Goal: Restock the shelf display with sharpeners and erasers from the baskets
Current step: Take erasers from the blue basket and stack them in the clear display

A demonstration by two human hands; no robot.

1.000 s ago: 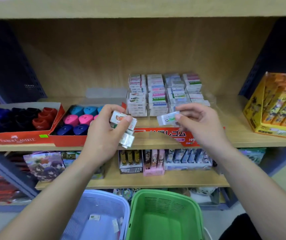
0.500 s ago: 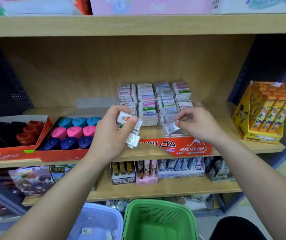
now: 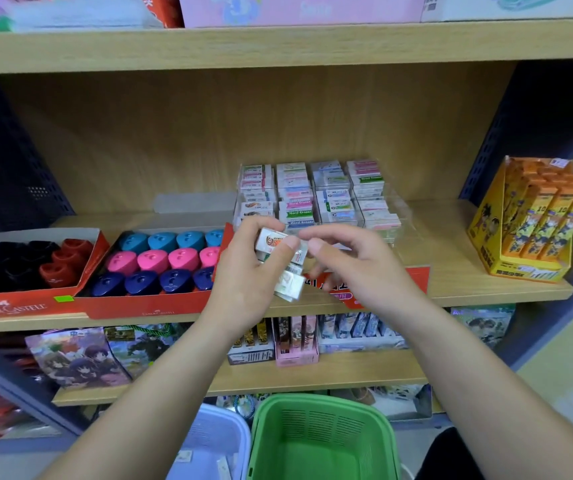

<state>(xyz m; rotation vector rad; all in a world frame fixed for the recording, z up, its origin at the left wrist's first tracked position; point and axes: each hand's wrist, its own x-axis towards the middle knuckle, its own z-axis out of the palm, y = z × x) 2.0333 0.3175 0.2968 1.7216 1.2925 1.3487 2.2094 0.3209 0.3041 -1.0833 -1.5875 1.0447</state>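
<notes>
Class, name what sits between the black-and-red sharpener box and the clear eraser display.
A red box of teal, pink and navy sharpeners, shown in the head view.

"FABER-CASTELL" is printed in white on the front of the left red tray (image 3: 8, 308). The same brand is repeated, smaller and blurred, on the front of the neighbouring red tray (image 3: 158, 311). "Hard Eraser" is read on the coloured bands of several boxed erasers (image 3: 300, 213) stacked in the clear display case (image 3: 399, 211). The number "10" is shown on the upright orange packs (image 3: 539, 216) in the yellow display box (image 3: 527, 271) (three times, side by side). On the red front card (image 3: 414, 280) of the case, the white Japanese characters are largely covered, and only "用" is made out. The print on the wrapped erasers (image 3: 279, 244) gripped in the left hand (image 3: 247, 282) is too blurred to be read.
</notes>
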